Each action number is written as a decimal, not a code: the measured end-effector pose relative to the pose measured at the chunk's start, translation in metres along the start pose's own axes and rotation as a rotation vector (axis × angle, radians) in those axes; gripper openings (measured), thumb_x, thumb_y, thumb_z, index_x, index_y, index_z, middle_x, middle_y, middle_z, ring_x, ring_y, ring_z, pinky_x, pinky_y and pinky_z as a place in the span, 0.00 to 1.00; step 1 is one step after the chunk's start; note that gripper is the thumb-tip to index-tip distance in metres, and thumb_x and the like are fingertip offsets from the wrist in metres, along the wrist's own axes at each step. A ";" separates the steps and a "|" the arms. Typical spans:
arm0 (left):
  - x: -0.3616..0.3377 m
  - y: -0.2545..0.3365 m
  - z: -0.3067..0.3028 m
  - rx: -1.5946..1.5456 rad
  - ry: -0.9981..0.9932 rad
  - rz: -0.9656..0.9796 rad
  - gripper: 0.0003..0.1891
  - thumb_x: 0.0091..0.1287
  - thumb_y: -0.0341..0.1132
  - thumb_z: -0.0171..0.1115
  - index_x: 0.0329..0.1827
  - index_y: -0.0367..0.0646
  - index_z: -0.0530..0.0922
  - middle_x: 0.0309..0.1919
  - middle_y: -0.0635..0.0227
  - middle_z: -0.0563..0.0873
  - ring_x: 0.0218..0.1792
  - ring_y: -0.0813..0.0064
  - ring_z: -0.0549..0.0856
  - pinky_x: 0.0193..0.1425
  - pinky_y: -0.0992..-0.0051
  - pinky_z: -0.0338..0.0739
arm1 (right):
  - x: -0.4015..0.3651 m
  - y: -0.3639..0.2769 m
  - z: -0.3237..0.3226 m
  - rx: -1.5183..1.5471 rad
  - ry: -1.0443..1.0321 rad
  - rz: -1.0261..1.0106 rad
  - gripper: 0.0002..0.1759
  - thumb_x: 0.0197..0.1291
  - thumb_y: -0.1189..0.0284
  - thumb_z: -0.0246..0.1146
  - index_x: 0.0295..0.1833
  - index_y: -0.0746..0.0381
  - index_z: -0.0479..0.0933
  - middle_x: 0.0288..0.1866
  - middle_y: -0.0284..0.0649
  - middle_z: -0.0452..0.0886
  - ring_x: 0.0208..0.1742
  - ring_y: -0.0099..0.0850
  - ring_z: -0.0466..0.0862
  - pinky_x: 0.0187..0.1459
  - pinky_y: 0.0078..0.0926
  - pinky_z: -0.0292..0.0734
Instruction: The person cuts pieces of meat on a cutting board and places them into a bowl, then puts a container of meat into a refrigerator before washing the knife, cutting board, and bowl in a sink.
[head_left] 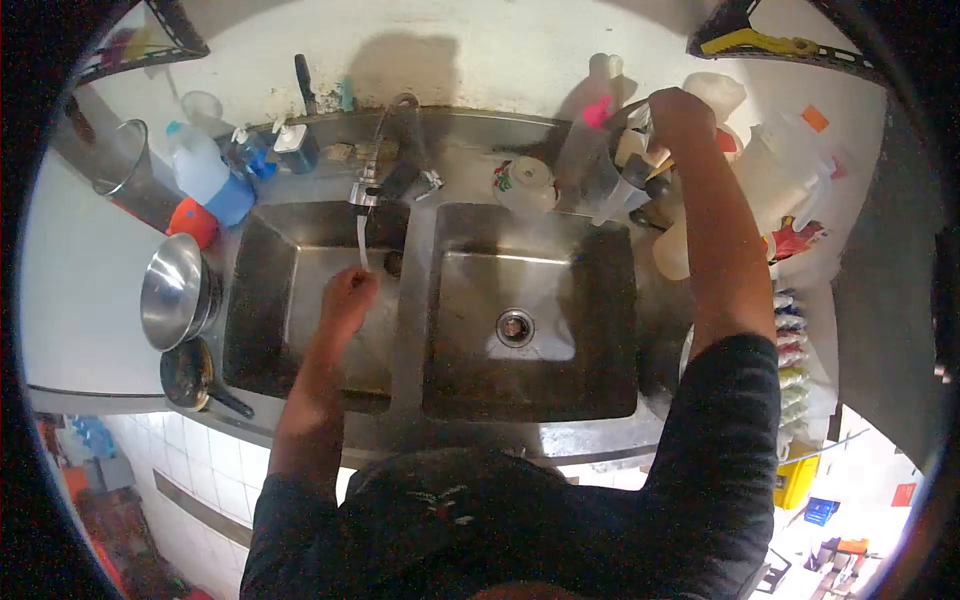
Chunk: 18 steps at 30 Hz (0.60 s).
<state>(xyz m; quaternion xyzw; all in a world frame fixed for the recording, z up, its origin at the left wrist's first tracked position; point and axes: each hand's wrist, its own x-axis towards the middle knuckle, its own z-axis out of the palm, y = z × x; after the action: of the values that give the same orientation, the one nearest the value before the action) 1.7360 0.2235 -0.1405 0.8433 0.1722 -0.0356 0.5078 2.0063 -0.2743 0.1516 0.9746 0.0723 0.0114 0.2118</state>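
Over two basins (300,270) (590,290), left hand (348,298), right hand (680,115)

Pretty cramped kitchen corner here. Plain white wall (480,50) at the back with a couple of soft shadows (400,65) on it, so the light's bright and coming from above. Steel desk (560,440) with a double sink (420,300) sunk into it, and white tiles (190,460) down its front. Dark shelf corners poke in top left (160,30) and top right (760,40). Pale floor (860,490) at bottom right, with a yellow box (795,480) on it.
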 end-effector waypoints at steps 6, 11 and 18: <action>0.042 0.040 0.008 -0.139 -0.068 0.110 0.26 0.78 0.55 0.67 0.54 0.36 0.87 0.34 0.53 0.92 0.39 0.50 0.91 0.44 0.53 0.82 | -0.137 -0.050 0.019 0.410 0.671 -0.018 0.23 0.60 0.65 0.79 0.58 0.61 0.86 0.55 0.48 0.89 0.58 0.54 0.88 0.59 0.55 0.84; 0.068 -0.017 0.019 1.069 -0.312 0.421 0.30 0.79 0.57 0.62 0.69 0.41 0.84 0.65 0.50 0.90 0.56 0.42 0.92 0.60 0.45 0.86 | -0.326 -0.130 0.091 0.967 0.555 -0.202 0.22 0.53 0.68 0.80 0.53 0.63 0.86 0.51 0.53 0.88 0.56 0.59 0.85 0.61 0.56 0.81; -0.084 -0.050 -0.084 0.989 -0.679 0.207 0.38 0.75 0.60 0.69 0.82 0.47 0.78 0.77 0.54 0.84 0.75 0.49 0.84 0.79 0.54 0.77 | -0.655 -0.214 0.201 1.058 0.016 0.167 0.20 0.64 0.61 0.77 0.58 0.56 0.86 0.52 0.48 0.92 0.54 0.53 0.90 0.60 0.52 0.85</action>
<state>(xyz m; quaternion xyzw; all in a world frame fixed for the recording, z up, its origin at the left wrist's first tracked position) 1.6306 0.2967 -0.1226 0.9332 -0.1193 -0.3286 0.0831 1.3402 -0.2593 -0.1143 0.9505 -0.0080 -0.0024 -0.3106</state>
